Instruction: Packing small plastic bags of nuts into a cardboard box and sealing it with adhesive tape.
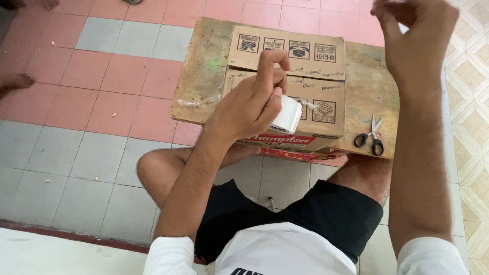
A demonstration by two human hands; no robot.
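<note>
My left hand point(254, 99) grips the clear tape roll point(288, 114) above the cardboard box point(305, 76); my right hand point(412, 35), far right, pinches something too thin to make out. The roll seems light, stiff, best held by its rim

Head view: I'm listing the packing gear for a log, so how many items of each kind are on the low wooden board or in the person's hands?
Cardboard box: 1
Roll of clear tape, held in the left hand: 1
Black-handled scissors: 1
Total: 3
</note>
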